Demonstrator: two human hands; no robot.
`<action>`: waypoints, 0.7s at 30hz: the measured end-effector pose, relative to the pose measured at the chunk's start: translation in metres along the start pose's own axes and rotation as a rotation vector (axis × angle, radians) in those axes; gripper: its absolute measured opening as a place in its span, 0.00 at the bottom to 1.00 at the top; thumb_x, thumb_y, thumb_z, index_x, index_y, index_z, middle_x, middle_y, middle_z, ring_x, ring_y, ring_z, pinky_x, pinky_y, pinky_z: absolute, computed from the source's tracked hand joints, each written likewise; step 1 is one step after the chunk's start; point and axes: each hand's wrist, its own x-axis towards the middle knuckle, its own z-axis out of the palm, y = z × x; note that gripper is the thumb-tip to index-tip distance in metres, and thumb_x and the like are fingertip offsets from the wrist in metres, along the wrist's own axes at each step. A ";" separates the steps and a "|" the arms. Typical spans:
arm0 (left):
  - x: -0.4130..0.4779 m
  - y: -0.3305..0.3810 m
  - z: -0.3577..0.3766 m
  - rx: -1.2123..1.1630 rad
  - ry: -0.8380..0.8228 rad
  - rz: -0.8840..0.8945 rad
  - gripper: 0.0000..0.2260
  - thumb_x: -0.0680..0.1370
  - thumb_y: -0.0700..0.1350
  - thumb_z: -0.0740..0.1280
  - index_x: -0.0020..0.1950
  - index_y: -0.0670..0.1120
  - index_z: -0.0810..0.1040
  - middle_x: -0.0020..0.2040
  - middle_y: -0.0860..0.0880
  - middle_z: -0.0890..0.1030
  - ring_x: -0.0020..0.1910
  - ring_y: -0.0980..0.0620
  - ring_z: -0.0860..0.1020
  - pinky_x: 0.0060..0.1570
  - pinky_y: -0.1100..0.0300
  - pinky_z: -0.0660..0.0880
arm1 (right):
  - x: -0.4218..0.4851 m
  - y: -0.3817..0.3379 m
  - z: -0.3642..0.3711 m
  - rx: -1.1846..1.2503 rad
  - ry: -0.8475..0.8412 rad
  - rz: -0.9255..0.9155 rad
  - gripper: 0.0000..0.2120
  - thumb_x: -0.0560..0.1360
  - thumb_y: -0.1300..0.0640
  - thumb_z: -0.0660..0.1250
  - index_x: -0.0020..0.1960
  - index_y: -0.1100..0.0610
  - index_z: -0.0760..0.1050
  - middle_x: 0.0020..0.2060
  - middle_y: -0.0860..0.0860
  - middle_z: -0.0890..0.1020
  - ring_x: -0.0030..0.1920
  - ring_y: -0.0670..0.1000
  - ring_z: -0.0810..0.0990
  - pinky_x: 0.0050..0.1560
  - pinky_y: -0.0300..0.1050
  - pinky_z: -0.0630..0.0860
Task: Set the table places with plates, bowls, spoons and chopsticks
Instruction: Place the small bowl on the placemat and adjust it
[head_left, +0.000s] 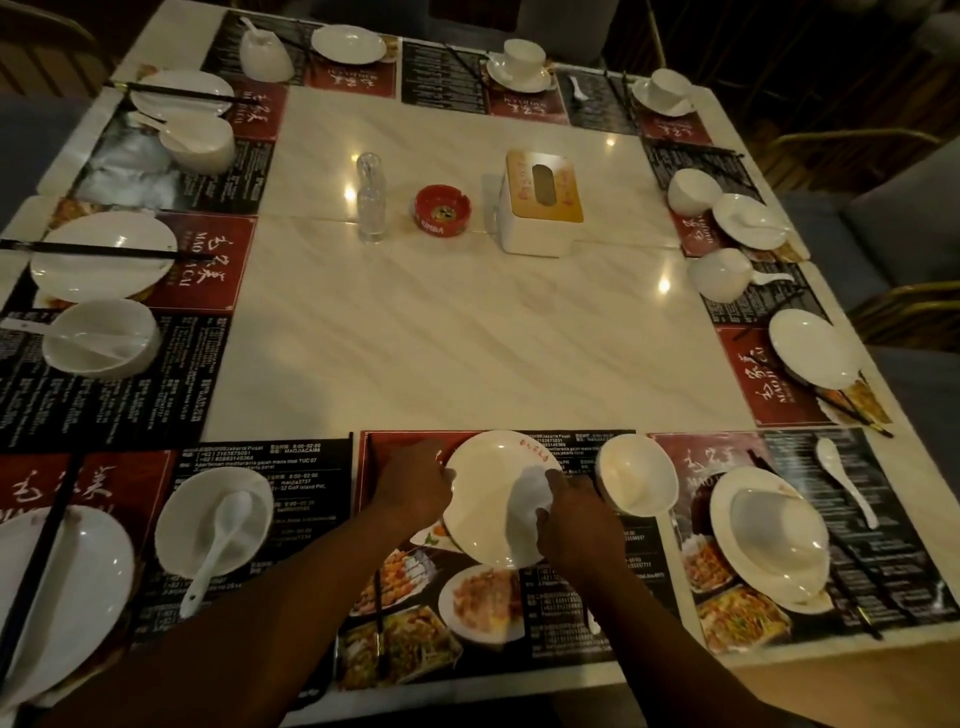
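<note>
White marble counter (467, 338) under me, printed placemats round its edge, and I'm looking at the near middle place. My left hand (413, 486) is on the left rim of the white plate (483, 483), fingers (442, 475) curled over the edge and gripping it. My right hand (576, 525) is over the right half of the same plate, fingers (551, 479) bent and pinching a white object (530, 499) that lies on the plate's face; cloth or china, I can't make out in this dim light. The plate is over the top of the middle placemat (467, 623), red lettering on its far rim. Whether it rests flat or is lifted a little, I can't tell.

Just right of the plate stands a white bowl (636, 475), mouth up, near my right hand but apart from it. Dark chopsticks (378, 587) lie along the placemat's left side, running under my left forearm.

At the place on the right, an upturned bowl (774, 525) sits on its plate with a white spoon (844, 483) beside it. At the left place, a spoon (218, 545) leans in a bowl (182, 519). In the middle of the counter: a red ashtray (442, 209), a clear glass bottle (371, 197) to its left and a tissue box (543, 200) to its right.
</note>
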 end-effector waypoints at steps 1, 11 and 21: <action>0.001 0.001 0.001 -0.004 -0.024 -0.001 0.15 0.79 0.41 0.68 0.66 0.48 0.77 0.59 0.48 0.81 0.58 0.47 0.79 0.60 0.52 0.76 | 0.003 0.000 0.002 0.006 -0.010 0.002 0.30 0.76 0.48 0.68 0.74 0.49 0.61 0.65 0.54 0.73 0.57 0.54 0.80 0.52 0.49 0.80; -0.033 -0.032 -0.008 -0.011 -0.034 -0.077 0.15 0.77 0.45 0.69 0.63 0.55 0.76 0.53 0.54 0.82 0.50 0.55 0.80 0.50 0.59 0.78 | 0.007 -0.003 0.015 0.072 0.013 -0.198 0.35 0.72 0.56 0.72 0.76 0.49 0.62 0.68 0.50 0.72 0.67 0.52 0.71 0.61 0.45 0.74; -0.080 -0.073 -0.007 0.132 -0.048 -0.134 0.03 0.79 0.51 0.66 0.49 0.53 0.76 0.43 0.56 0.81 0.41 0.59 0.79 0.45 0.59 0.78 | -0.004 -0.011 0.028 0.211 -0.051 -0.415 0.33 0.75 0.59 0.71 0.76 0.48 0.64 0.73 0.47 0.68 0.72 0.48 0.68 0.70 0.36 0.61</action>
